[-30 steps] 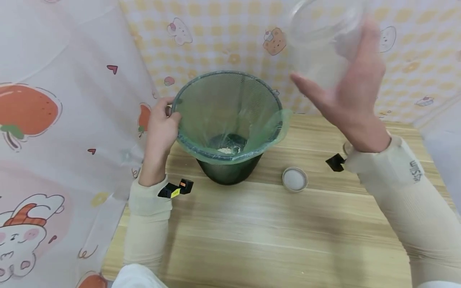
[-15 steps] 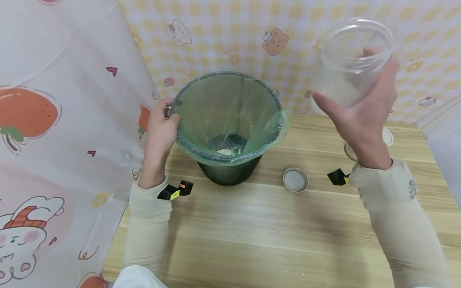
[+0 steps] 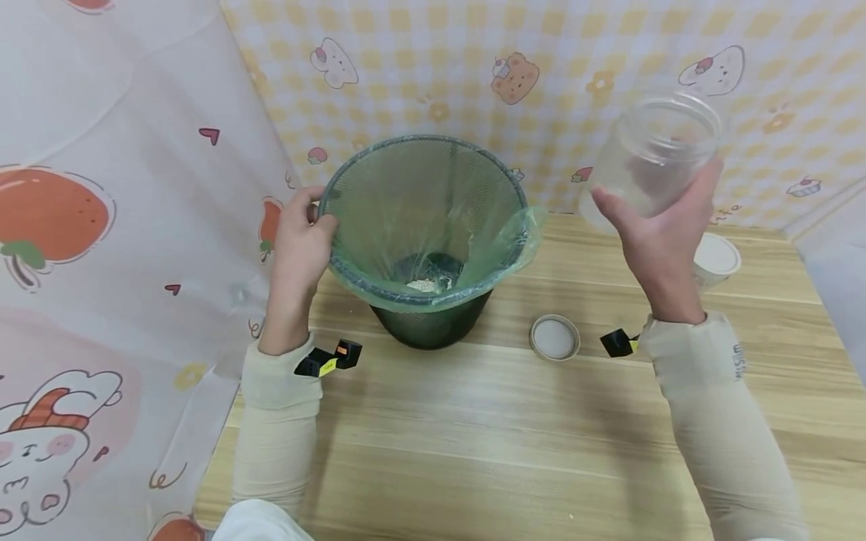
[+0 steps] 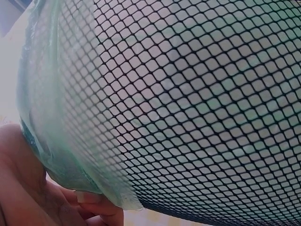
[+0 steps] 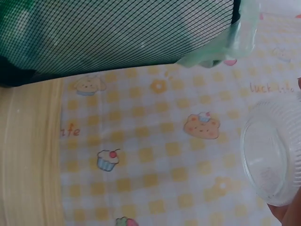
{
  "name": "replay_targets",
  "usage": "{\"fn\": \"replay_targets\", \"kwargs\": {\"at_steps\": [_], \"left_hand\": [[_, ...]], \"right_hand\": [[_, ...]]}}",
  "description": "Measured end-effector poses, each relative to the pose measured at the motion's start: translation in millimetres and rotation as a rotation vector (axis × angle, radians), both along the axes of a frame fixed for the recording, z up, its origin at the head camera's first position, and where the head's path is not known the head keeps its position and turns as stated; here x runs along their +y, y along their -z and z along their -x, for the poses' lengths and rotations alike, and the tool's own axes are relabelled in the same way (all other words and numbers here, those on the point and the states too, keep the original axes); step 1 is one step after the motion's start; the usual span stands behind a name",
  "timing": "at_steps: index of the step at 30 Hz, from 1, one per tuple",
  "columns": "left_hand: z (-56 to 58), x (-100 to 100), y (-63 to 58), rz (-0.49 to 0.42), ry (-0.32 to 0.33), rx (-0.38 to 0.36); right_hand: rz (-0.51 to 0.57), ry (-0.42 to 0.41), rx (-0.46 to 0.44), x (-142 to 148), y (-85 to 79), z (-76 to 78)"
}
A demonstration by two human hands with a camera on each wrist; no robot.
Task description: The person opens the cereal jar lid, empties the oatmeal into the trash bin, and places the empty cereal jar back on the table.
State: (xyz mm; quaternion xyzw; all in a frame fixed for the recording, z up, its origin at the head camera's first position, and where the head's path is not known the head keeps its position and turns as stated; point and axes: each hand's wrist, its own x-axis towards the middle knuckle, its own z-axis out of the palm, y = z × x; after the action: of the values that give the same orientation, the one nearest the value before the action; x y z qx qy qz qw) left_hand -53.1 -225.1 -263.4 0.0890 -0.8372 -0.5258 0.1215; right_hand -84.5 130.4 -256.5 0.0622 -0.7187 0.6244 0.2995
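A black mesh waste bin (image 3: 433, 323) stands on the table, lined with a thin green plastic bag (image 3: 399, 203) folded over its rim. Some pale bits (image 3: 425, 285) lie at the bottom. My left hand (image 3: 301, 240) pinches the rim and bag at the bin's left side; the left wrist view shows these fingers (image 4: 96, 205) at the bag's folded edge. To the right of the bin, my right hand (image 3: 666, 244) grips a clear wide-mouthed jar (image 3: 629, 173), raised and tilted, with no lid on it. Only part of the jar (image 5: 268, 146) enters the right wrist view.
A round shallow lid (image 3: 555, 337) lies on the wooden table (image 3: 473, 451), right of the bin. A white-topped tub (image 3: 717, 257) stands behind my right wrist. Patterned cloth (image 3: 419, 68) hangs behind the table and along its left side.
My right hand has carried the jar rightward, away from above the bin's right side, and then lower. The white-topped tub has come into fuller view. My left hand stays on the rim.
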Motion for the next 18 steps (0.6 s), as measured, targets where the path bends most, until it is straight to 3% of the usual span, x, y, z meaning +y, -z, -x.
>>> {"fn": "replay_targets", "kwargs": {"at_steps": [7, 15, 18], "left_hand": [[-0.4, 0, -0.4, 0.002, -0.016, 0.008], [-0.7, 0, -1.1, 0.011, -0.022, 0.018], [-0.9, 0, -0.5, 0.014, -0.024, 0.012]], "right_hand": [[0.054, -0.036, -0.043, 8, 18.2, 3.2], [0.031, -0.085, -0.122, 16, 35.9, 7.4], [-0.009, -0.068, -0.143, 18, 43.4, 8.3]]}}
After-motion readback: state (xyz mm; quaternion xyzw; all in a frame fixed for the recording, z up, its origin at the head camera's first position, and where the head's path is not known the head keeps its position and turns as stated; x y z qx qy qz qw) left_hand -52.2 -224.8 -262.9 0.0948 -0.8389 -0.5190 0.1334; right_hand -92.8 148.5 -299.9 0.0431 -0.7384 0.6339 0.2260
